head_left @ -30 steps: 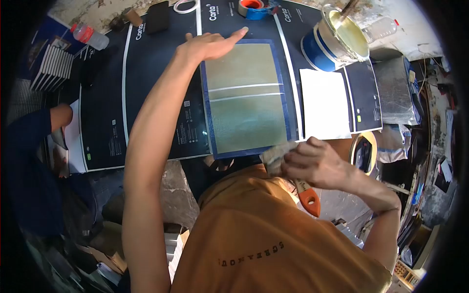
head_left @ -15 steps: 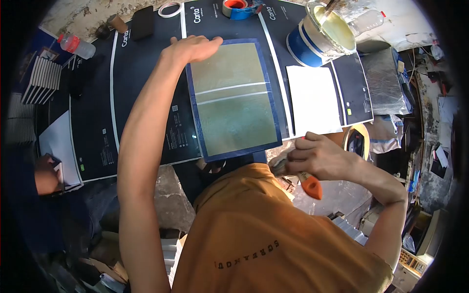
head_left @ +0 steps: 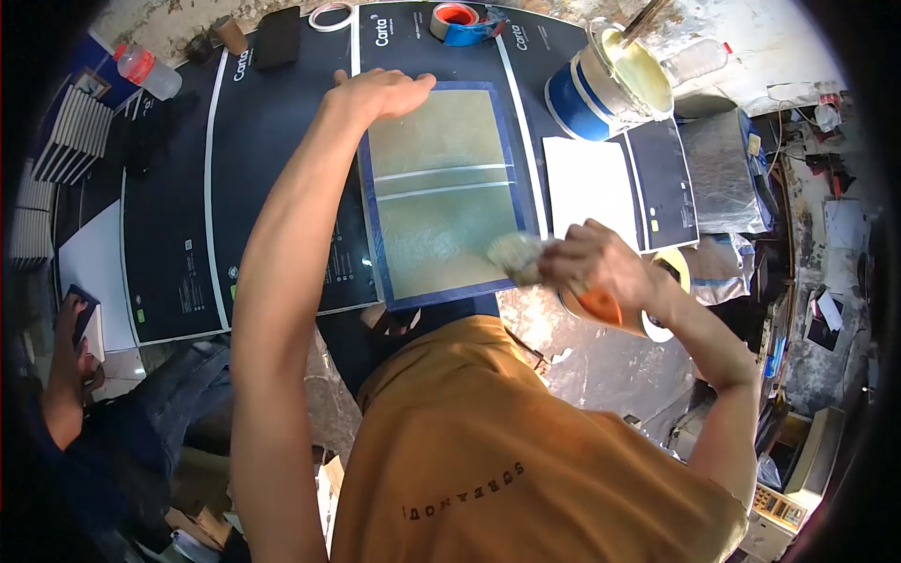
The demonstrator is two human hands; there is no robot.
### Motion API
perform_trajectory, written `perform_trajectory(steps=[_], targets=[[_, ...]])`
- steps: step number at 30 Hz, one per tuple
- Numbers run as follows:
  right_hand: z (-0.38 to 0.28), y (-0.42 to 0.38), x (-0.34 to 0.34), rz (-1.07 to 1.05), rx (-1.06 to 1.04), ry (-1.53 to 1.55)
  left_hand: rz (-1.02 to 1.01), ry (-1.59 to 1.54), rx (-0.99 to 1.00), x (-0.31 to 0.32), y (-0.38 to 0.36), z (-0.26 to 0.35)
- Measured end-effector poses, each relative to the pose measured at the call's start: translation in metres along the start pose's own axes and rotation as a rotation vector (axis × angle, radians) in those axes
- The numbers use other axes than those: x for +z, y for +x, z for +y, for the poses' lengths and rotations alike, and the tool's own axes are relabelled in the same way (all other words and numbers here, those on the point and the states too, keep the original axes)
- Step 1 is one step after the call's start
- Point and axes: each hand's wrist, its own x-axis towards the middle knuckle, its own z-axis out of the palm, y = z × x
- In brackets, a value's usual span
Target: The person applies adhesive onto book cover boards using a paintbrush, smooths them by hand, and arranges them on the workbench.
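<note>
A greenish-grey panel (head_left: 450,225) with a blue border and two white strips across it lies on the black table, its near edge toward my body. My left hand (head_left: 387,96) rests flat on its far left corner, fingers stretched out. In my right hand (head_left: 601,267) is a paintbrush (head_left: 599,306) with an orange handle. The pale bristles, smeared by motion, are over the panel's near right corner. Its lower part has a wet-looking sheen.
A blue and white bucket (head_left: 593,94) of pale liquid with a stick stands at the back right. White paper (head_left: 591,192) lies before it. Tape rolls (head_left: 460,21) and a bottle (head_left: 148,73) sit along the back. At left, another person's hands (head_left: 77,328) hold a book.
My right hand has brought the paintbrush up and left from beside my body to over the panel. My left hand stays on the corner. The other person's hands show more fully.
</note>
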Motion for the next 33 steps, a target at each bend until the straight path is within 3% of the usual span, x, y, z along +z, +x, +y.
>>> perform_trajectory(steps=[4, 7, 9, 12, 15, 21, 23, 25, 29, 31, 33], targets=[[-0.029, -0.035, -0.015, -0.085, 0.025, 0.031, -0.043, 0.008, 0.021, -0.006, -0.004, 0.001], [-0.022, -0.026, -0.020, 0.045, 0.089, -0.108, -0.041, -0.002, 0.024, -0.006, -0.003, 0.004], [-0.016, -0.007, -0.024, 0.105, 0.098, -0.040, -0.002, -0.010, 0.011, -0.001, 0.000, 0.006], [-0.014, -0.007, 0.003, 0.031, -0.008, -0.060, 0.086, -0.043, 0.019, 0.008, 0.005, -0.003], [-0.029, -0.029, -0.004, -0.067, 0.020, 0.005, 0.084, -0.072, 0.016, 0.010, 0.004, -0.008], [-0.027, -0.031, -0.008, 0.197, 0.180, -0.117, 0.048, -0.088, 0.027, 0.006, 0.003, -0.003], [-0.025, -0.030, 0.002, 0.077, 0.104, -0.077, 0.107, -0.107, 0.023, 0.011, 0.003, -0.007], [-0.030, -0.024, 0.000, -0.037, 0.056, 0.005, 0.029, -0.101, 0.016, 0.001, -0.008, -0.002], [-0.029, -0.008, -0.019, 0.054, 0.068, -0.018, -0.036, -0.072, -0.048, 0.002, 0.002, -0.001], [-0.020, 0.010, -0.018, 0.273, 0.052, 0.088, 0.020, -0.092, -0.034, 0.006, 0.005, -0.001], [-0.009, 0.019, 0.003, 0.298, -0.017, 0.124, 0.069, -0.106, -0.021, 0.005, 0.004, -0.001]])
